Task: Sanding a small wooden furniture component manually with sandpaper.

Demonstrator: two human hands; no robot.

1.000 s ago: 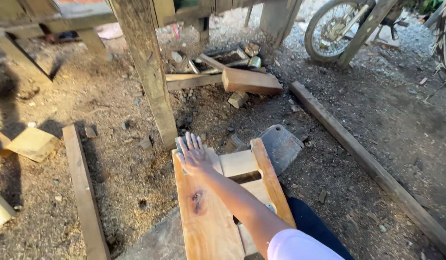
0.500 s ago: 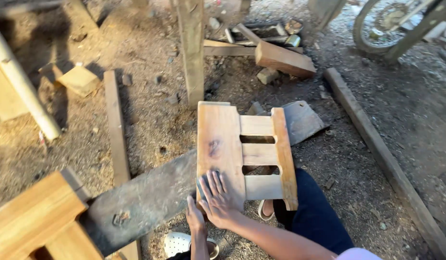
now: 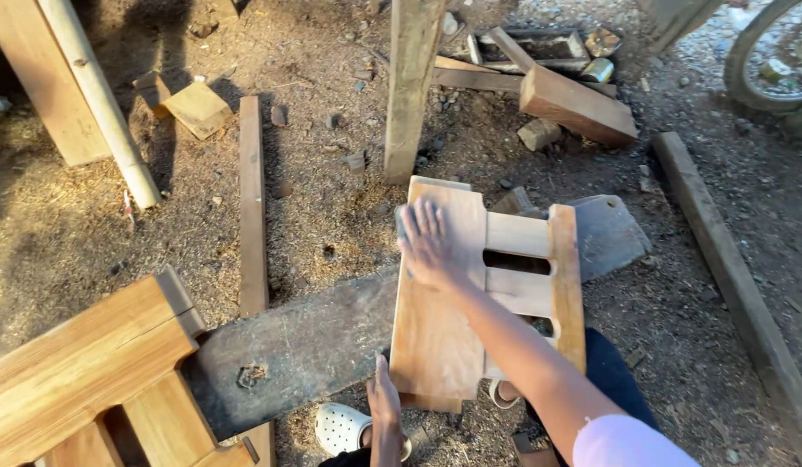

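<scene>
A light wooden panel (image 3: 436,337), one wide board joined by short slats to a narrow side rail (image 3: 565,285), lies across my lap and a grey plank. My right hand (image 3: 427,244) lies flat on the far part of the wide board, fingers close together, with nothing clearly held in it. My left hand (image 3: 384,406) is at the panel's near left corner and grips its edge. A white perforated clog (image 3: 345,428) shows just left of that hand.
A weathered grey plank (image 3: 288,346) runs left under the panel to a slatted wooden piece (image 3: 81,372). An upright post (image 3: 411,86), a thin board (image 3: 252,199), wood offcuts (image 3: 578,105), a long beam (image 3: 730,259) and a wheel (image 3: 773,52) stand on the sawdust-covered ground.
My right hand has slid from the near end of the wide board up to its far end. My left hand has stayed at the near edge.
</scene>
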